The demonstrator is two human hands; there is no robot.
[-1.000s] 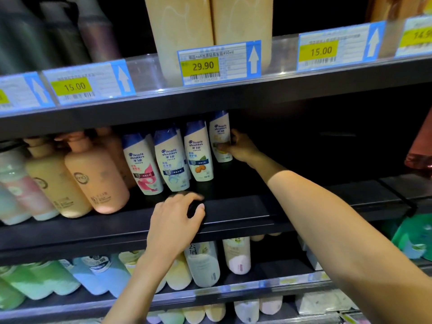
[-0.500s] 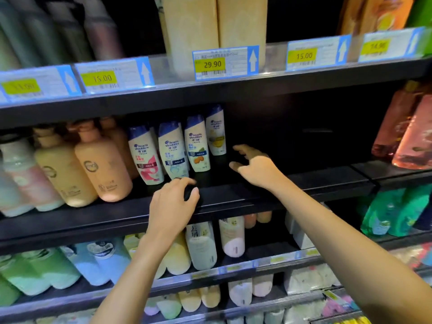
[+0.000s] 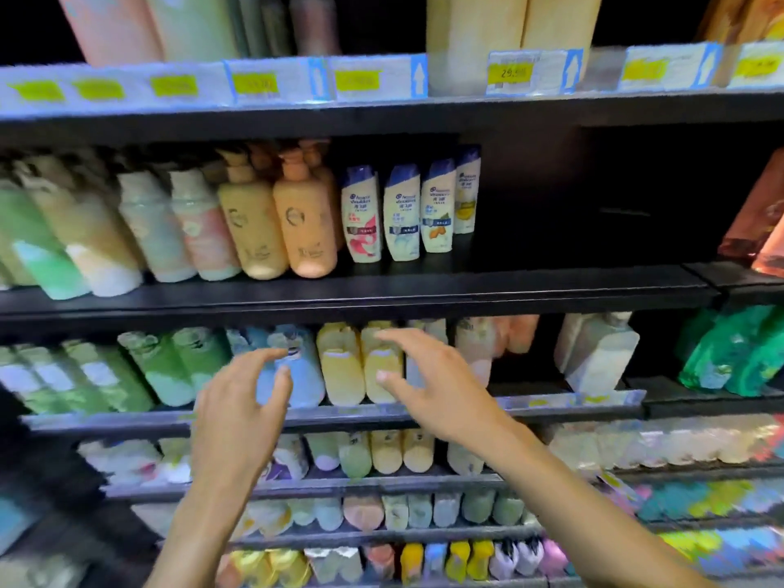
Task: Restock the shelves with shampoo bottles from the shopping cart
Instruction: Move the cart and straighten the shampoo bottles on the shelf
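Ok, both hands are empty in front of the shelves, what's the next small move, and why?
Probably turn to the cart, not in view, for another bottle: the left hand and right hand are open and hold nothing, and the shelf is bare right of the four blue-capped bottles.

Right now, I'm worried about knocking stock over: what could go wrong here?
The four blue-capped bottles stand close together; a bottle pushed in beside them could topple the row. The left hand and right hand hover empty in front of the yellow bottles, so a careless swing might knock those.
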